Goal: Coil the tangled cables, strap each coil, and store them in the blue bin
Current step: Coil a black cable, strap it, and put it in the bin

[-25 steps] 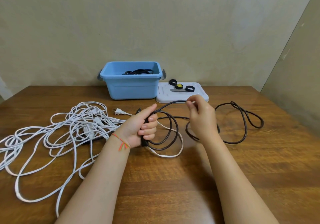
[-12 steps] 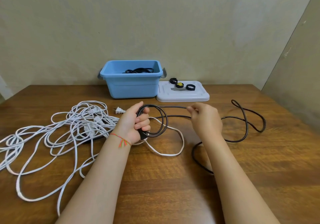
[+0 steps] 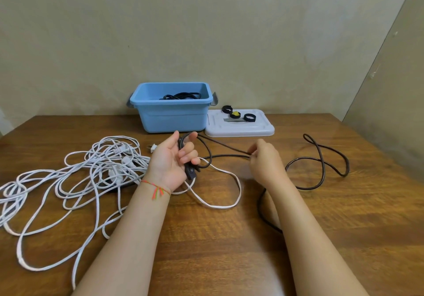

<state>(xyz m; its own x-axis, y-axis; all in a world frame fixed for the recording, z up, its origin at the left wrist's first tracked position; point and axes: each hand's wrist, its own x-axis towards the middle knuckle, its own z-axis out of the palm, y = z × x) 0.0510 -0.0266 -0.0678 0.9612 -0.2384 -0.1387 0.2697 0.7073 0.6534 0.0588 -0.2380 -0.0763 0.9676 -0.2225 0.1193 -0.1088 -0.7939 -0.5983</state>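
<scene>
White cable (image 3: 75, 176) lay tangled at the table's (image 3: 229, 250) L side. L hand (image 3: 174, 160), palm up, held dark cable (image 3: 321, 158) loops w/ curled fingers. R hand (image 3: 263, 158) pinched the same cable; the rest trailed right. Farther back: blue bin (image 3: 172, 116) w/ a coil (image 3: 181, 95) inside, lid (image 3: 241, 128) beside it w/ straps (image 3: 249, 117).

Bare table (image 3: 218, 250) lies between the forearms; the white cable tangle (image 3: 75, 176) crowds the left, dark cable loops (image 3: 321, 158) the right.

A plain home room: wooden table (image 3: 321, 238) set against a bare beige wall (image 3: 206, 32).
</scene>
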